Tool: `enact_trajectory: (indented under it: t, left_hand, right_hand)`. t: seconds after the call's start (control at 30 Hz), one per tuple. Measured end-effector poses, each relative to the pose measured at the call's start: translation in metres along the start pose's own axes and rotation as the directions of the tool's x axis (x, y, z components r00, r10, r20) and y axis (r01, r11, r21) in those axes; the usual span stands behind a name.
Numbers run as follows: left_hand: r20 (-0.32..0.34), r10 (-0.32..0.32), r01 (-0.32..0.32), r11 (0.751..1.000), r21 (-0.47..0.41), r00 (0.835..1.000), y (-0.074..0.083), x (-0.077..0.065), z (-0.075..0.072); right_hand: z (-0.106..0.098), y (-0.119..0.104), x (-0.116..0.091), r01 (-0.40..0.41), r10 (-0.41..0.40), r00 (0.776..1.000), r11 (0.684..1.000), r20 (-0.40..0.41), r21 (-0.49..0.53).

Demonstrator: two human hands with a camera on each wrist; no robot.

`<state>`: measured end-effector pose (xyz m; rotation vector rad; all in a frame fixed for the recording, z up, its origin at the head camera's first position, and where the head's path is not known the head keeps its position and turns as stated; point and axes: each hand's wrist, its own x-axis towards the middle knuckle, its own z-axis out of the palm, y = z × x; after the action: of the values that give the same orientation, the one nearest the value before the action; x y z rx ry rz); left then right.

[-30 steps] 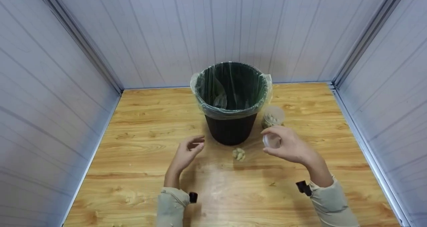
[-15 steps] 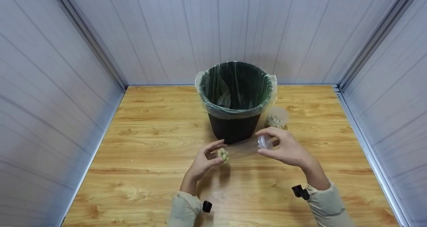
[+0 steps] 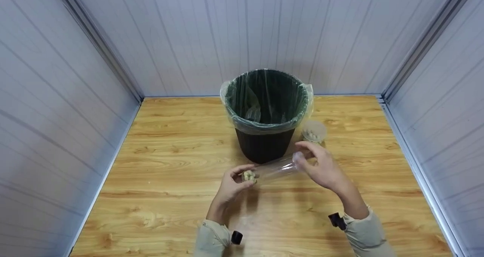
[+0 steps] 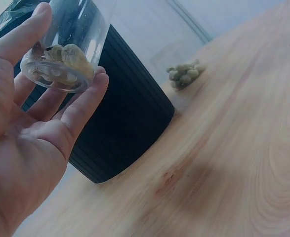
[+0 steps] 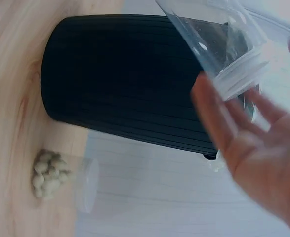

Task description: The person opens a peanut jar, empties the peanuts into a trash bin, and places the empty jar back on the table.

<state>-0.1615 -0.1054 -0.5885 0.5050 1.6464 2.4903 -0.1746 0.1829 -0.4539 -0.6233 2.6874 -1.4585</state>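
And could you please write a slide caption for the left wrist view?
The left hand grips a clear container by its base, pale pieces gathered inside, in front of a black bin.

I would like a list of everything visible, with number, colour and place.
table: one, wood-brown, underneath
bin: one, black, on the table
liner: one, clear, over the bin's rim
held jar: one, clear, tilted, before the bin
standing jar: one, clear, right of the bin
lumps: several, yellowish, in both jars
walls: three, whitish, left, back and right
sleeves: two, beige, on the forearms
wrist devices: two, black, at the cuffs
left hand: one, gripping the held jar's bottom
right hand: one, at its other end
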Motion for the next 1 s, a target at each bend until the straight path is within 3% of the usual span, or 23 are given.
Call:
enact_trajectory:
  t: [0.13, 0.23, 0.47, 0.63, 1.0]
  left_hand:
    - [-0.016, -0.003, 0.003, 0.999, 0.036, 1.0, 0.0, 0.003, 0.002]
    - [-0.017, 0.0, 0.001, 0.999, 0.047, 1.0, -0.002, 0.004, 0.002]
    - [-0.008, 0.017, -0.016, 0.998, 0.063, 1.0, -0.005, 0.005, 0.001]
    - [0.015, 0.013, -0.014, 0.997, 0.069, 1.0, -0.007, 0.005, 0.001]
    - [0.012, 0.0, -0.001, 0.994, 0.11, 1.0, -0.007, 0.0, -0.003]
  right_hand:
    - [0.0, 0.0, 0.001, -0.079, 0.065, 0.995, 0.975, -0.073, -0.209]
    - [-0.002, 0.001, -0.001, -0.128, 0.122, 0.992, 0.962, -0.041, -0.24]
    - [-0.006, 0.005, -0.004, -0.192, 0.2, 0.977, 0.977, 0.079, -0.096]
    - [-0.007, 0.007, -0.005, -0.17, 0.176, 0.977, 0.984, 0.121, -0.061]
    - [-0.001, 0.009, -0.01, -0.135, 0.132, 0.982, 0.991, 0.135, 0.009]
